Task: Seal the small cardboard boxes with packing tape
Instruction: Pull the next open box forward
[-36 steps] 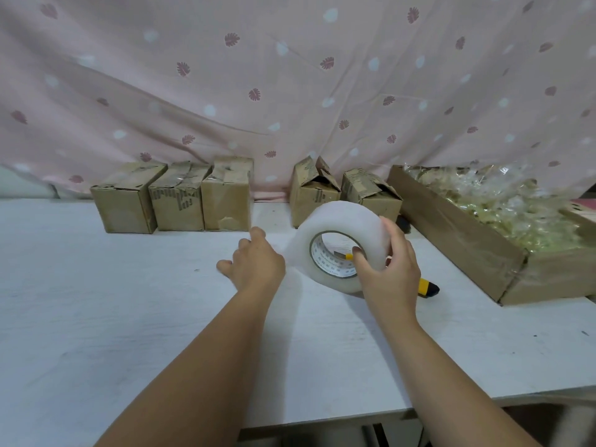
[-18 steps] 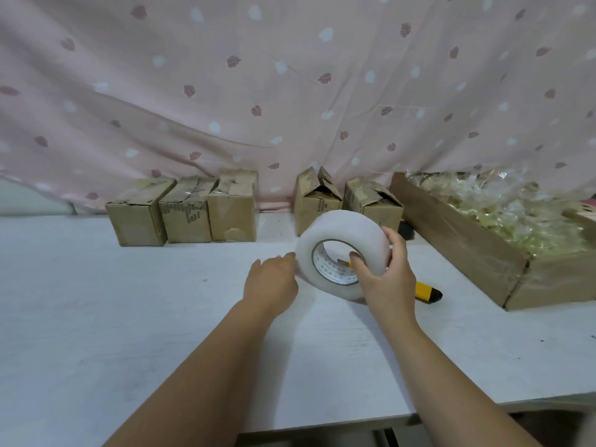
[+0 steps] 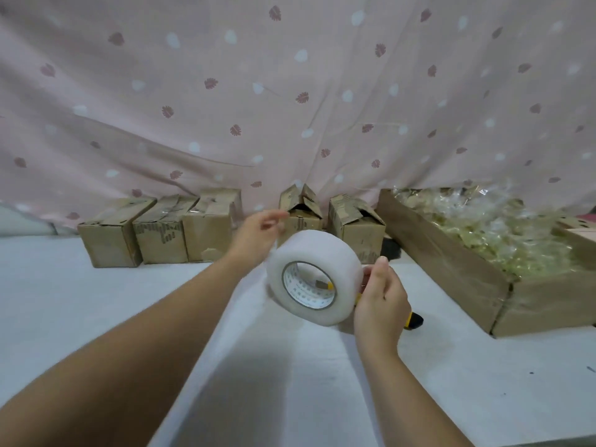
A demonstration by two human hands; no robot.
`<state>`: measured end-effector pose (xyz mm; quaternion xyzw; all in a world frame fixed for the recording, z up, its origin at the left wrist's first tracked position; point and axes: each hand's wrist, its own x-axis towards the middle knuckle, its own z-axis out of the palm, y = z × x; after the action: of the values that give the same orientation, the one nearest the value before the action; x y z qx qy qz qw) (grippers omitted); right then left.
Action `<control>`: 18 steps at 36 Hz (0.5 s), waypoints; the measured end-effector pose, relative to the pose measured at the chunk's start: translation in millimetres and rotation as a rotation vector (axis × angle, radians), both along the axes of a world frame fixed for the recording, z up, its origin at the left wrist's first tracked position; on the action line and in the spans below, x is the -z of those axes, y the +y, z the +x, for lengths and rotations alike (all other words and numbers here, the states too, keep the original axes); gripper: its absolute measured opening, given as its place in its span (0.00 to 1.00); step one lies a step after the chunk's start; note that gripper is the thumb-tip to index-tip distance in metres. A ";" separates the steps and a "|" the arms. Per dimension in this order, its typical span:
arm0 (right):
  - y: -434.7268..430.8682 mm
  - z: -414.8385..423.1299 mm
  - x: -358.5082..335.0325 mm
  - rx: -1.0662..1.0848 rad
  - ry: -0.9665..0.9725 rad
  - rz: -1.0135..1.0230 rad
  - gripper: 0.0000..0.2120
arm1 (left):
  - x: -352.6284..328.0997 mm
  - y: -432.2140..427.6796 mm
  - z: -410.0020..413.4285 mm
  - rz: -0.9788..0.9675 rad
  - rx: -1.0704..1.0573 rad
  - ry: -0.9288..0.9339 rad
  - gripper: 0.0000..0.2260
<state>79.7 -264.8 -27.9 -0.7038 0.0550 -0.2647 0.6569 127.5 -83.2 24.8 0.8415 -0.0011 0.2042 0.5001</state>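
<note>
R-hand grip (image 3: 380, 301), roll (image 3: 322, 248) core twd cam

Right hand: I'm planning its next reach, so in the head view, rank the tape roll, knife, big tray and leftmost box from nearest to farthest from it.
1. The tape roll, gripped by the right hand.
2. The knife, peeking out just right of the hand.
3. The big tray, farther right.
4. The leftmost box, far left at the back.
</note>
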 end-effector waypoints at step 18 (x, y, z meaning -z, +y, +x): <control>3.4 6.9 4.3 0.011 0.028 0.003 0.23 | -1.5 1.6 63.7 0.928 -0.129 0.207 0.19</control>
<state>86.6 -261.4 -32.2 -0.7063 0.0685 -0.2582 0.6556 191.2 -81.6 26.3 0.9902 0.0097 0.1280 0.0553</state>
